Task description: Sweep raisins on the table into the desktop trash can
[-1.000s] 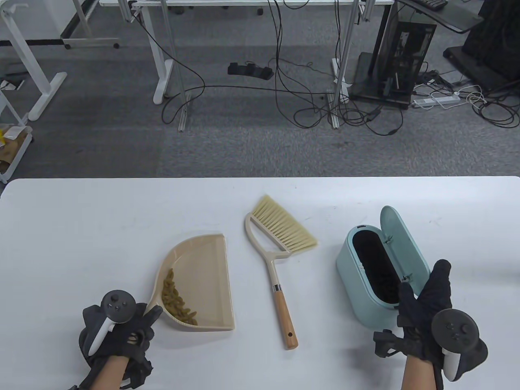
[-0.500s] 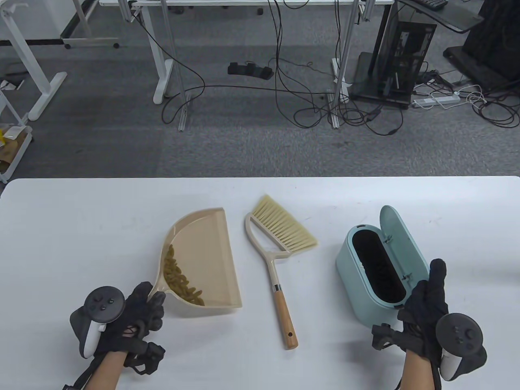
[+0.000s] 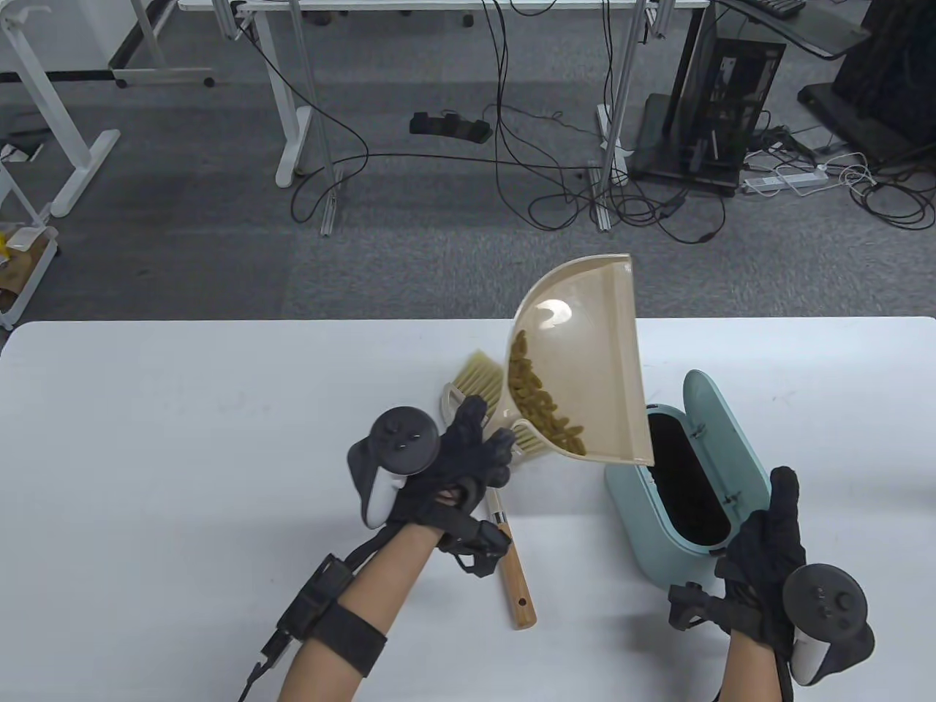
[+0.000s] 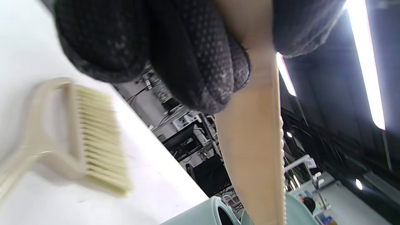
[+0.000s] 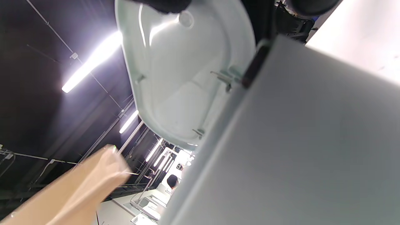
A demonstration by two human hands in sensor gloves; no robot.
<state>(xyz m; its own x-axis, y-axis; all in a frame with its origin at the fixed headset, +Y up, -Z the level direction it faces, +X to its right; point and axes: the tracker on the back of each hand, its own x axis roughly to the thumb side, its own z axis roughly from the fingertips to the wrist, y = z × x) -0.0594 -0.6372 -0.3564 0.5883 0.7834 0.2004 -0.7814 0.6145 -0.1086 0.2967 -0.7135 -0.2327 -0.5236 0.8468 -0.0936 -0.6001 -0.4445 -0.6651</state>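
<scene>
My left hand grips the handle of the beige dustpan and holds it in the air, its lower corner over the left rim of the trash can. A pile of raisins lies along the pan's back wall. The pale green trash can stands at the right with its lid raised. My right hand rests against the can's near right side. In the left wrist view my fingers wrap the dustpan. The right wrist view shows the can's lid from below and the dustpan.
The hand broom lies on the white table, bristles far, wooden handle near, partly hidden under my left hand. It also shows in the left wrist view. Beyond the table's far edge is floor with desk legs and cables.
My left hand lifted the dustpan off the table and carried it up and right, over the broom, to the trash can's opening. The right hand stayed at the can.
</scene>
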